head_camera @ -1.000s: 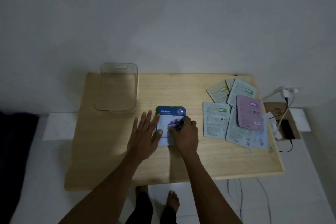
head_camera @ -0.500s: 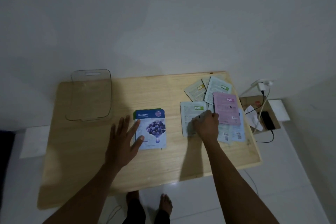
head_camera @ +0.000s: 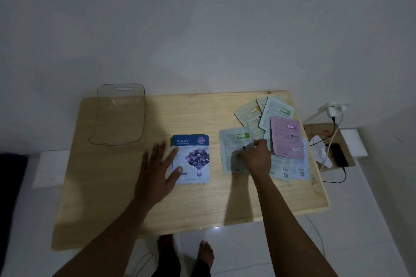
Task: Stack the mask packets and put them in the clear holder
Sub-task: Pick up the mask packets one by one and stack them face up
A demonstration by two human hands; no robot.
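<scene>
A blue blueberry packet [head_camera: 193, 159] lies face up mid-table, with another packet's edge showing under it. My left hand [head_camera: 157, 171] rests flat beside it, fingers spread, thumb and forefinger touching its left edge. My right hand [head_camera: 254, 157] presses on the right side of a pale packet with a green label [head_camera: 231, 148], fingers curled at its edge. Behind that lie a pink packet [head_camera: 287, 136] and several pale packets [head_camera: 270, 112] overlapping in a loose pile. The clear holder [head_camera: 119, 117] stands empty at the table's back left.
The wooden table [head_camera: 112, 186] stands against a white wall. A cardboard box [head_camera: 333, 141] with a dark phone, tissue and charger cables sits on the floor to the right. My bare feet [head_camera: 186, 252] show under the table's front edge.
My right hand left the blueberry packet and moved right onto the green-label packet. The left hand stayed beside the blueberry packet. The camera view shifted right.
</scene>
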